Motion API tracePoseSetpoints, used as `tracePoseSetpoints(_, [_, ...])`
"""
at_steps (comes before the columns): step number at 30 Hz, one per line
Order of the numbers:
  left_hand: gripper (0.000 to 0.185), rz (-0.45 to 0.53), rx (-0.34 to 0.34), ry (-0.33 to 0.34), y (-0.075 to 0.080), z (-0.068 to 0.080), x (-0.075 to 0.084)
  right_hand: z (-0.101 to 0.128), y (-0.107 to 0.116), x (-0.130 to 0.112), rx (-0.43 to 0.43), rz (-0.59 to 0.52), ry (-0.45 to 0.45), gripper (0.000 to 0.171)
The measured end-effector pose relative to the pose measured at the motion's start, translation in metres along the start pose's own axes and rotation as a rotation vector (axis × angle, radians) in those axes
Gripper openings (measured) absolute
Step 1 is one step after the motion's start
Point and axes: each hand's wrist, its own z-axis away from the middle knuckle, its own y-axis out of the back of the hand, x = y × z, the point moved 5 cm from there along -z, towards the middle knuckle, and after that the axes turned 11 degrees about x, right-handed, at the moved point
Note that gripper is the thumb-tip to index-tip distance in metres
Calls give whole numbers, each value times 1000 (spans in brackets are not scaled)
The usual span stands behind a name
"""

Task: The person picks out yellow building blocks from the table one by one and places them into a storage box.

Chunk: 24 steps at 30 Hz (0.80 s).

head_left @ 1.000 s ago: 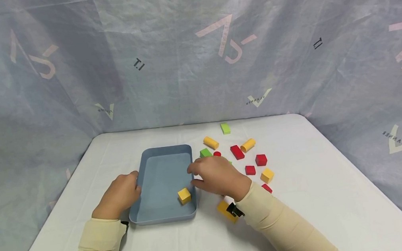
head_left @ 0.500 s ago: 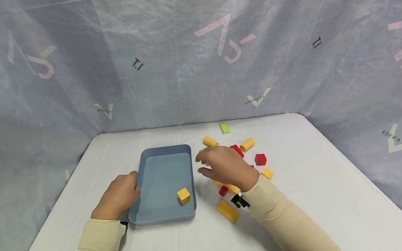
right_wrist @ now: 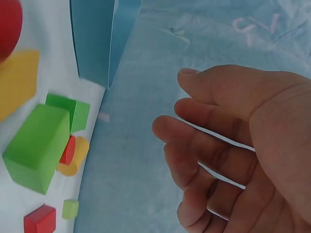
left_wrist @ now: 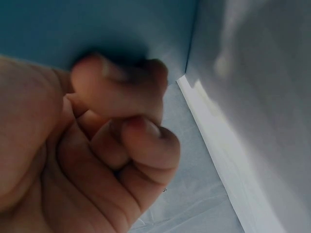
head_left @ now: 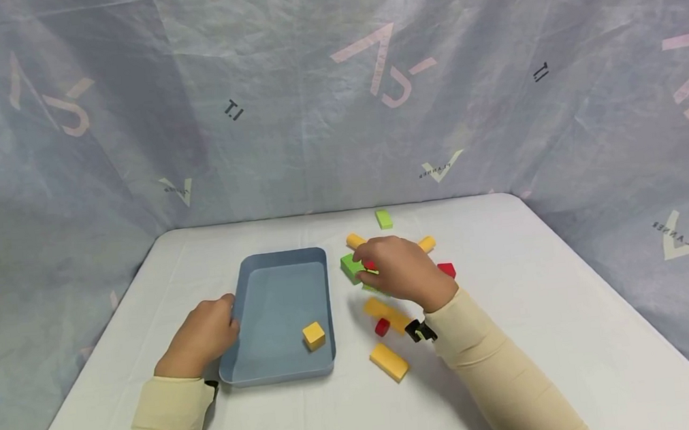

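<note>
My left hand grips the left rim of a blue-grey tray; the left wrist view shows its curled fingers against the blue wall. One yellow cube lies inside the tray, near its front right corner. To the tray's right, my right hand hovers over scattered toy blocks, its fingers loosely bent and nothing between them. Just left of its fingertips are a green block and a small red piece. Seen from the right wrist, a larger green block stands off from the hand. The hand hides some blocks beneath it.
In front of my right hand lie a yellow block, a red piece and more yellow pieces. Farther back are a light green block and yellow cylinders. A grey cloth hangs behind the white table.
My right hand has moved from the tray's right rim to the right and slightly away, over the blocks. The left hand and the yellow cube in the tray stay put.
</note>
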Motion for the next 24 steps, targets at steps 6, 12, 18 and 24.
tracePoseSetpoints(6, [31, 1, 8, -3, 0, 3, 2, 2, 1, 13, 5, -9, -45, 26])
tracePoseSetpoints(12, [33, -3, 8, 1, -1, 4, 2, 3, 1, 27, 22, -10, -82, 24])
tracePoseSetpoints(18, [33, 2, 1, 11, -1, 4, 3, 3, -1, 39, 35, -2, -125, 23])
tracePoseSetpoints(24, [30, 2, 10, 9, -1, 5, 3, 1, -2, 48, 45, 3, -139, 21])
